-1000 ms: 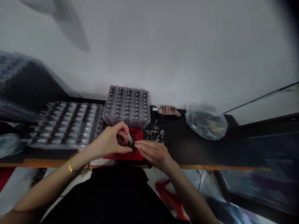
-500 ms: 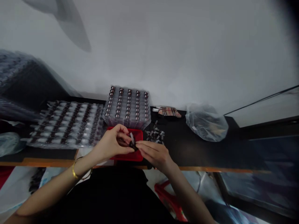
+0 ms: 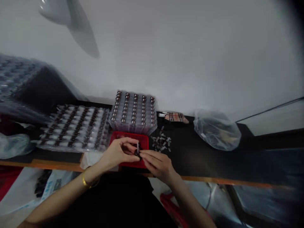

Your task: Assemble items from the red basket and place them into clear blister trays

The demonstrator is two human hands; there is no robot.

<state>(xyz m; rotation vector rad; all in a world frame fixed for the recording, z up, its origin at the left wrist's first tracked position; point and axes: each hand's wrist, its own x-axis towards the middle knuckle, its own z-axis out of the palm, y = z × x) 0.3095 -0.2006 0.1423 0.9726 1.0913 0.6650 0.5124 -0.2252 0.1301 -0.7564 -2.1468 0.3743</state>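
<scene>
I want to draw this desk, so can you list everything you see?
small piece: one, dark with a clear end, over the red tray
red tray: one, red, at the table's front edge
stacked trays: one stack, clear with dark parts, behind the red tray
flat trays: number unclear, clear, left of the stack
loose pieces: small pile, grey, right of the red tray
pouch: one, checked beige, by the wall
plastic bag: one, clear, far right
table: one, black
bracelet: one, gold, left wrist
left hand: pinching the small piece
right hand: fingertips pinching it too
</scene>
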